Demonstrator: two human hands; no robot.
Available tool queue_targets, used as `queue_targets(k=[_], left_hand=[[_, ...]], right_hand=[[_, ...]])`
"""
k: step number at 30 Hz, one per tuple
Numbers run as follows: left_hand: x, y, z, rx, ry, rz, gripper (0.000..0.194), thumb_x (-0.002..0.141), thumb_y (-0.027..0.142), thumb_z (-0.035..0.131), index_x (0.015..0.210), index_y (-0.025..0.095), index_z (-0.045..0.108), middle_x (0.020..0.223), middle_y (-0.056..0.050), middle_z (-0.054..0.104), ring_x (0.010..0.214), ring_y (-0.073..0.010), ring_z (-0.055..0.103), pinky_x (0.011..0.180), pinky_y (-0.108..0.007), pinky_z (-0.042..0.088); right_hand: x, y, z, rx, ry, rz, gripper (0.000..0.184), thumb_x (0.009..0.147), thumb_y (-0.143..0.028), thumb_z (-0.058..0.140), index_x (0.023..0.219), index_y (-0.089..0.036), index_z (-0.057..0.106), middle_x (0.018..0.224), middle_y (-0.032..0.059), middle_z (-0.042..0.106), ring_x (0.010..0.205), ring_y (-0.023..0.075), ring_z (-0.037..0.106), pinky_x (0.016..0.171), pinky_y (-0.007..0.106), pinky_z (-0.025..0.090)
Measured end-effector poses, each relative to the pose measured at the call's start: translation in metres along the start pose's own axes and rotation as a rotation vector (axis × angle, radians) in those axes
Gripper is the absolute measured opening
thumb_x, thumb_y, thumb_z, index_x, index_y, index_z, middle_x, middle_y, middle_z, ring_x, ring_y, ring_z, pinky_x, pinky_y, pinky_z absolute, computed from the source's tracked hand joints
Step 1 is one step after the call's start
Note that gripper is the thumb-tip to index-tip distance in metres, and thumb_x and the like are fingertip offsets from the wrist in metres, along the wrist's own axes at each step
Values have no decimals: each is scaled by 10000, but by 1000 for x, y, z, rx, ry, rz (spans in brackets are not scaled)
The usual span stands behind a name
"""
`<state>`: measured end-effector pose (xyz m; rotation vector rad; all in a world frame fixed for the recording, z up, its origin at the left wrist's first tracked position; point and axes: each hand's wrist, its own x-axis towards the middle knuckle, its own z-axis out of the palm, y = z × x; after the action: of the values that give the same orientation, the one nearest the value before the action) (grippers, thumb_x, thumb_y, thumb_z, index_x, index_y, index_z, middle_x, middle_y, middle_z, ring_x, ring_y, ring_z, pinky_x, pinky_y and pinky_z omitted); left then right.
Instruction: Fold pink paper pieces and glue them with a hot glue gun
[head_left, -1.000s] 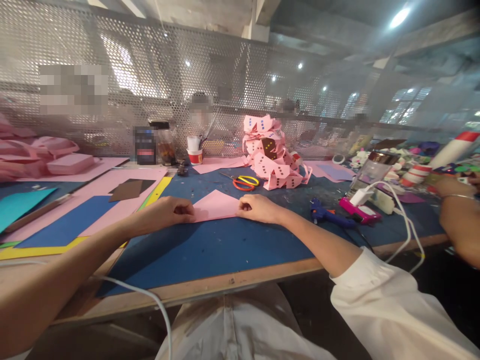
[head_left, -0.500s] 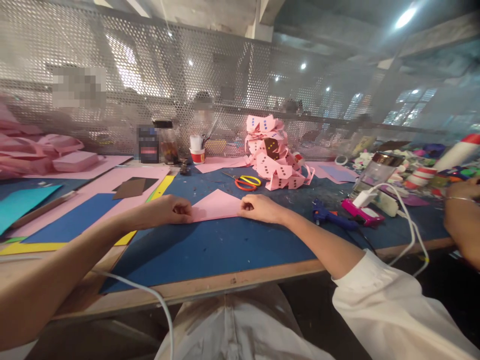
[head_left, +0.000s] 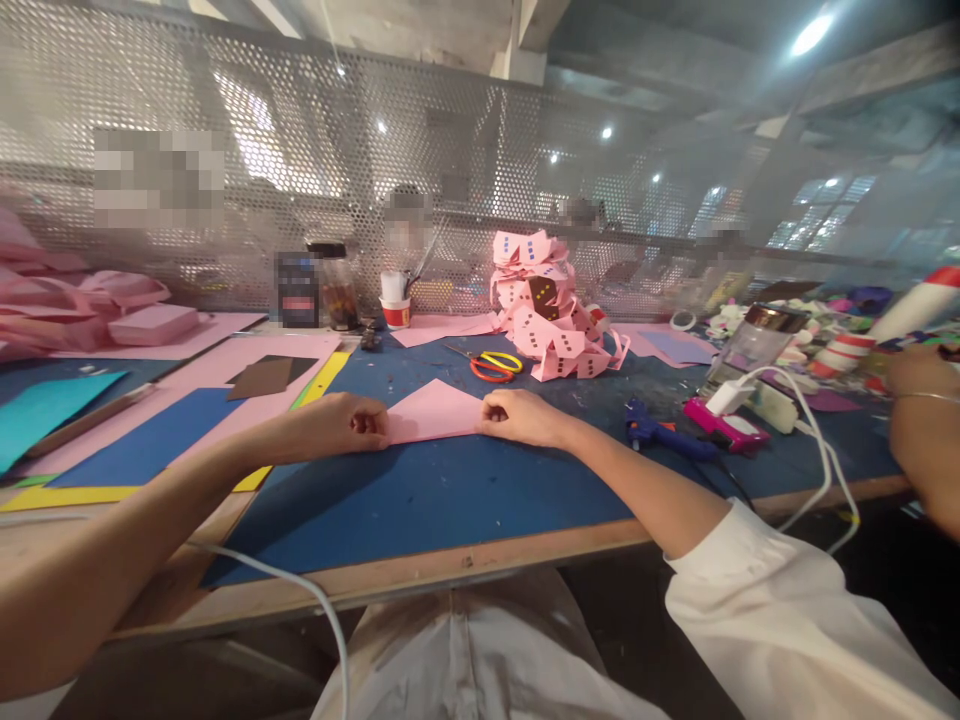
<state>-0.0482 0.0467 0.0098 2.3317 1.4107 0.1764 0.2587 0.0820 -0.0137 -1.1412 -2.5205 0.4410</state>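
A sheet of pink paper (head_left: 436, 412), folded into a low triangle with its peak away from me, lies on the blue mat (head_left: 420, 500). My left hand (head_left: 356, 424) pinches its left end with curled fingers. At the opposite end, my right hand (head_left: 517, 416) grips the corner between thumb and fingers. Just beyond the paper are scissors (head_left: 496, 368) with red and yellow handles. Behind them stands a heap of folded pink paper pieces (head_left: 544, 310) marked with small dark and blue squares.
To the right lie a blue glue gun (head_left: 667, 434), a magenta power strip (head_left: 724, 425) with a white cable, and a clear jar (head_left: 754, 350). Coloured sheets (head_left: 150, 435) cover the left side. Another person's arm (head_left: 926, 420) is at far right. A perforated metal screen (head_left: 450, 160) rises behind.
My left hand has shifted very slightly to the right along the paper's end. My right hand and the folded paper look nearly the same.
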Motion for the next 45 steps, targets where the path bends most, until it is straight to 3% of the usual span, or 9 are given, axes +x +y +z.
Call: queue_targets(k=[5, 11, 19, 24, 29, 33, 37, 45], left_hand=[[6, 14, 12, -22, 102, -4, 330, 796, 526, 602, 885, 224, 698, 800, -6, 680, 746, -194, 609, 662, -255, 426], [14, 25, 31, 4, 250, 18, 320, 822, 503, 558, 801, 200, 659, 740, -15, 654, 686, -184, 566, 637, -269, 393], [19, 23, 39, 24, 290, -15, 338, 837, 503, 516, 719, 194, 583, 667, 3, 612, 609, -157, 530, 581, -260, 352], [19, 26, 41, 36, 304, 15, 283, 840, 445, 519, 734, 191, 583, 689, -4, 614, 627, -160, 538, 600, -269, 362], [15, 34, 40, 32, 309, 3, 215, 829, 388, 541, 789, 188, 609, 712, -12, 627, 645, -171, 560, 602, -272, 379], [9, 39, 40, 36, 336, 144, 194, 884, 308, 488, 942, 192, 632, 846, -26, 649, 717, -163, 582, 669, -264, 427], [5, 42, 41, 114, 317, 332, 330, 959, 221, 371, 1100, 239, 669, 1060, -47, 641, 898, -167, 613, 794, -258, 443], [6, 39, 41, 189, 280, 387, 377, 980, 214, 357, 1158, 279, 683, 1083, -43, 628, 991, -172, 609, 878, -261, 445]], right_hand=[[-1, -2, -1, -7, -2, 14, 169, 806, -332, 661, 812, -164, 662, 824, 24, 679, 717, 123, 585, 627, 215, 352], [0, 0, 1, -21, 13, 6, 164, 803, -335, 660, 808, -172, 660, 834, 23, 686, 726, 127, 592, 630, 219, 352], [-2, -7, 9, -59, 105, -35, 120, 819, -286, 658, 782, -172, 646, 817, 16, 664, 715, 111, 567, 629, 217, 344], [-1, -17, 15, -97, 138, -71, 188, 835, -359, 658, 784, -179, 640, 816, 17, 648, 744, 123, 569, 650, 230, 346], [0, -21, 16, -141, 135, -29, 144, 822, -329, 655, 786, -189, 648, 844, 18, 664, 763, 135, 586, 666, 240, 354], [0, -21, 17, -151, 134, 7, 98, 807, -294, 639, 791, -199, 655, 865, 17, 680, 778, 144, 603, 668, 243, 359], [0, -20, 16, -152, 129, 26, 103, 802, -305, 627, 787, -207, 652, 877, 13, 695, 782, 151, 617, 651, 244, 353], [-1, -14, 9, -137, 89, 56, 72, 777, -281, 631, 800, -215, 652, 876, 6, 716, 768, 152, 634, 630, 235, 355]])
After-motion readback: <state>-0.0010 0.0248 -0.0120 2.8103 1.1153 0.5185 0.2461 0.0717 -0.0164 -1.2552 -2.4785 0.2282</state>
